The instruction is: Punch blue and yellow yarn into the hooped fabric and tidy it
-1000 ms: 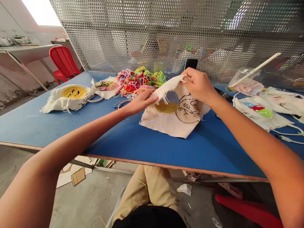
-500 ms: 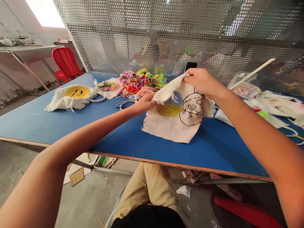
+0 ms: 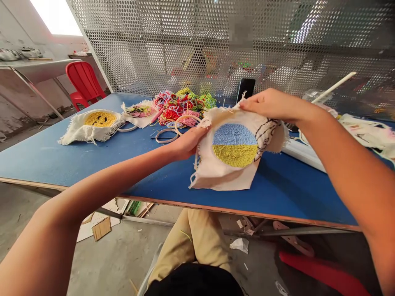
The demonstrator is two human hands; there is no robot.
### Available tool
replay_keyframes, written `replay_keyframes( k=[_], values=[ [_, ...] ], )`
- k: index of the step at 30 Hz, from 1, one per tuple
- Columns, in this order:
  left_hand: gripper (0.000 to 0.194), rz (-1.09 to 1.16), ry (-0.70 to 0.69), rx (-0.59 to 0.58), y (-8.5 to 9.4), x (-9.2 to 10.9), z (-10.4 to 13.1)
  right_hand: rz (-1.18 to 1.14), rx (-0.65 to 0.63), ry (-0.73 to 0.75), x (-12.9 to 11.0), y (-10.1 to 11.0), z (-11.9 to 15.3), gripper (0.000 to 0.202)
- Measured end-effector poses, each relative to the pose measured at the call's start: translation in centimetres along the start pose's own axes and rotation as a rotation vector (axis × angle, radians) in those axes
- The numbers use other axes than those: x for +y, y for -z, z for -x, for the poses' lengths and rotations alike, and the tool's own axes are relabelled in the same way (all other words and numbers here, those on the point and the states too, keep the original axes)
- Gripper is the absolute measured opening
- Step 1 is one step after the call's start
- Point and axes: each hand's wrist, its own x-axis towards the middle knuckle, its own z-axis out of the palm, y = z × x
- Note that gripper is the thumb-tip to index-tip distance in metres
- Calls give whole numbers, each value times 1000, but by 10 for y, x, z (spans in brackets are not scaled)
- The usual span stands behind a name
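Note:
A frayed white embroidery cloth [image 3: 225,179] hangs between my hands, its lower edge at the blue tabletop. On it is a round stitched patch [image 3: 235,145], light blue above and yellow-green below, and a black line drawing curves away at the right side. My left hand [image 3: 193,142] is closed on the cloth's left edge, its fingertips partly hidden behind the fabric. At the upper edge my right hand [image 3: 265,105] pinches the cloth between thumb and fingers. A pale hoop [image 3: 166,135] lies on the table beside my left hand.
Tangled coloured yarn [image 3: 182,107] lies behind my left hand. Another cloth with a yellow stitched face [image 3: 100,119] sits at the left. A phone [image 3: 245,88] stands against the perforated metal screen [image 3: 132,53]. More white cloth [image 3: 367,133] lies at the right.
The cloth's upper part has been lifted and opened out, so the whole blue and yellow patch now shows. The drawing at its right has folded more out of sight.

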Motion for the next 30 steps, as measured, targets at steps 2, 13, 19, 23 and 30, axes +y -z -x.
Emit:
replay_keyframes(
  k=[2, 13, 19, 23, 30],
  values=[
    [32, 12, 68, -27, -4, -3, 5, 0, -174, -32, 4, 4, 3, 55],
    [42, -235, 83, 7, 10, -17, -2, 46, -318, 52, 20, -7, -3, 36],
    [37, -408, -34, 152, 32, -10, -13, 76, 5, 139, 10, -35, -17, 16],
    [36, -555, -131, 295, 55, 4, -23, 190, 150, 139, 1, -61, -47, 16],
    [37, -941, -157, 619, 106, 22, -47, 303, 180, 91, -15, -96, -110, 31]
  ],
)
